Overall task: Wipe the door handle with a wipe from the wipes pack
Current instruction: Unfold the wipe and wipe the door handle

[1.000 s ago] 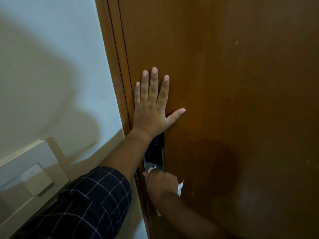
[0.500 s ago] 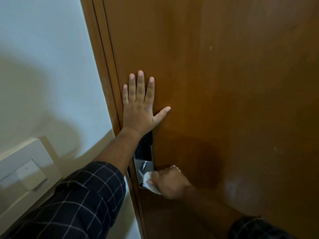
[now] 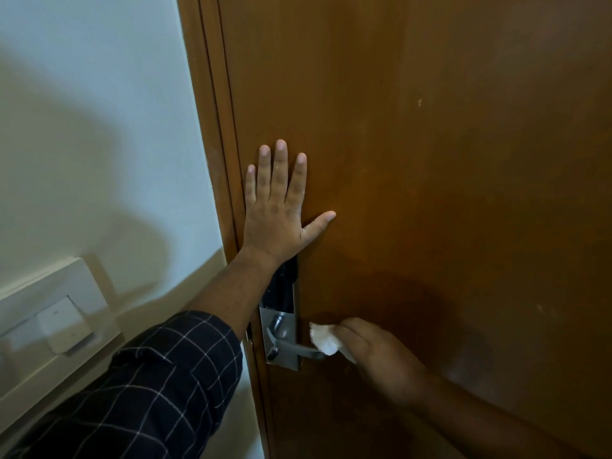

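A silver lever door handle (image 3: 299, 350) sticks out to the right from a metal lock plate (image 3: 281, 332) near the left edge of the brown wooden door (image 3: 430, 160). My right hand (image 3: 374, 354) is closed around a crumpled white wipe (image 3: 323, 339) and presses it on the outer end of the lever. Above the lock, my left hand (image 3: 278, 207) lies flat on the door with its fingers spread. The wipes pack is out of sight.
The brown door frame (image 3: 212, 127) runs along the door's left side, next to a white wall (image 3: 92, 127). A white switch panel (image 3: 56, 313) sits on the wall at the lower left. A dark upper part of the lock (image 3: 281, 283) shows under my left wrist.
My right hand has slid the wipe from the lock plate rightward along the lever to its end. The left hand stays flat on the door. The view has shifted slightly.
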